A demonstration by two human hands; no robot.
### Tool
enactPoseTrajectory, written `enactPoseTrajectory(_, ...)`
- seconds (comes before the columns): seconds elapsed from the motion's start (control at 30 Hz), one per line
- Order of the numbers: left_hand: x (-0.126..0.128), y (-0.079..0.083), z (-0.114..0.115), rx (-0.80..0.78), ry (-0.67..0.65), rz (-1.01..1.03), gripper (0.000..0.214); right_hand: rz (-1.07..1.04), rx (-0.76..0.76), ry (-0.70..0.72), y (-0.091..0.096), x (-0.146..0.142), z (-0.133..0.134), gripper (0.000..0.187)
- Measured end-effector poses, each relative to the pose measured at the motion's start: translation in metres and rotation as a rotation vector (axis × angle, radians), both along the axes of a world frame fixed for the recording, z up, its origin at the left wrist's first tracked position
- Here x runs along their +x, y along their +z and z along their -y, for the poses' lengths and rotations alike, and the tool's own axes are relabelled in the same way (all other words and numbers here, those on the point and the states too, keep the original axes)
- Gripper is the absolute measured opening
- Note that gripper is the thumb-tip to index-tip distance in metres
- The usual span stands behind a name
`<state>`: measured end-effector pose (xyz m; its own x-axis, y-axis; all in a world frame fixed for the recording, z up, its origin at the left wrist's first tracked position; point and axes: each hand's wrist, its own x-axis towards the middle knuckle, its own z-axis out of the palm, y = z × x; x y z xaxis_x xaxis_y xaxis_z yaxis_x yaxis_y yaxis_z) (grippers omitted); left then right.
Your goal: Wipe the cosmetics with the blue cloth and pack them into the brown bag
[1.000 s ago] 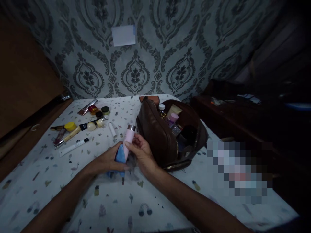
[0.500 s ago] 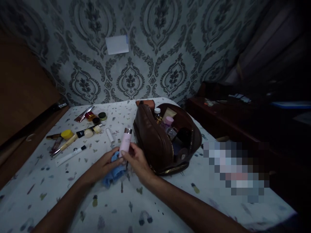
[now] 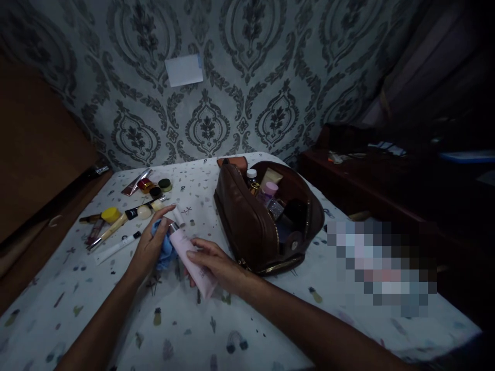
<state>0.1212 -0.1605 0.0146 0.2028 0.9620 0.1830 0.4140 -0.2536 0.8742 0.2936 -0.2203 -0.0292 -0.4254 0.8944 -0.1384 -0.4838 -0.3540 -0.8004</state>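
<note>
A pink squeeze tube (image 3: 188, 251) with a silver cap lies tilted in my right hand (image 3: 217, 263), whose fingers are wrapped round its body. My left hand (image 3: 149, 247) holds a crumpled blue cloth (image 3: 165, 253) beside the tube's capped end. Just beyond my left fingers lies a white tube (image 3: 178, 216), partly covered. To the right of my hands stands a brown toiletry bag (image 3: 247, 216), unzipped. Inside it are a white-capped bottle (image 3: 251, 175), a beige tube (image 3: 271, 178), a pink-lidded container (image 3: 270, 189) and other items.
Left on the patterned tablecloth (image 3: 185, 335) lie several cosmetics, among them a yellow-lidded item (image 3: 110, 214), a dark green jar (image 3: 165, 184) and a slim white tube (image 3: 117, 248). A blurred-out patch covers the right side. Wallpaper rises behind the table, with dark furniture (image 3: 348, 180) to the right.
The pink tube has turned from upright to slanting, its cap now toward the upper left. My left hand has shifted left and up with the blue cloth, near the cap.
</note>
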Motion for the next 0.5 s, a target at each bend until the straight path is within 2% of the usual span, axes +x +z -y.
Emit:
enactPoseTrajectory(0.1,-0.0033,-0.0008,-0.001,-0.074,-0.101,-0.014,0.054,-0.058,-0.076,0.127,-0.0008,0.0009,0.0021,0.052)
enactPoseTrajectory(0.27,-0.0041,-0.0001,0.0013,-0.049,-0.146,-0.051,0.049,-0.002,-0.007,0.123,-0.0045,-0.0001,0.0021,0.055)
enactPoseTrajectory(0.37,-0.0042,0.0013,0.0013,-0.029,-0.138,-0.122,0.048,0.162,0.133,0.052,-0.0039,-0.0004,0.0008,0.049)
enactPoseTrajectory(0.5,-0.0044,-0.0017,-0.001,0.033,-0.125,-0.204,0.046,0.488,0.371,-0.128,-0.0014,0.0007,-0.0007,0.037)
